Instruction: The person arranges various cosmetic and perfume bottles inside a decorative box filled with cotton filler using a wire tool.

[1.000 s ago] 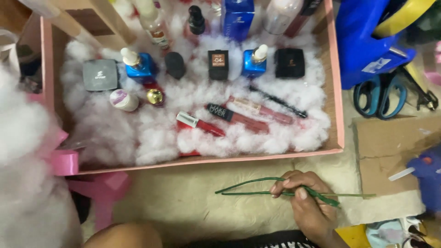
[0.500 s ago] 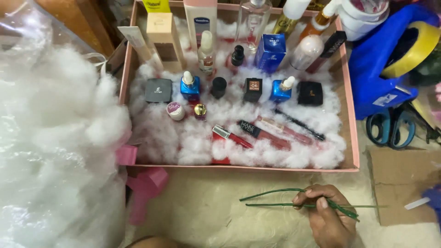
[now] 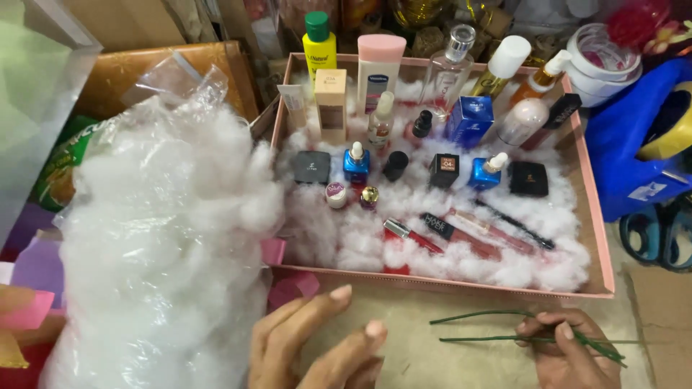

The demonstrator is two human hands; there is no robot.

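My right hand point(image 3: 569, 353) pinches thin green wire stems point(image 3: 490, 325) low at the right, just in front of a pink box point(image 3: 598, 238). The box is lined with white stuffing and holds several cosmetics: bottles, compacts, lipsticks. My left hand point(image 3: 310, 349) hovers at the bottom centre with fingers spread and nothing in it, right beside a big clear bag of white fibre stuffing point(image 3: 166, 245).
A blue bag point(image 3: 634, 158) and blue-handled scissors point(image 3: 659, 234) lie right of the box. A white lidded pot point(image 3: 602, 61) stands at the back right. Pink ribbon point(image 3: 292, 288) pokes out at the box's front left corner. Brown cardboard point(image 3: 158, 68) sits behind the stuffing bag.
The view has swung left, bringing the stuffing bag further into frame. My left hand has come into view at the bottom centre. My right hand still holds the green stems.
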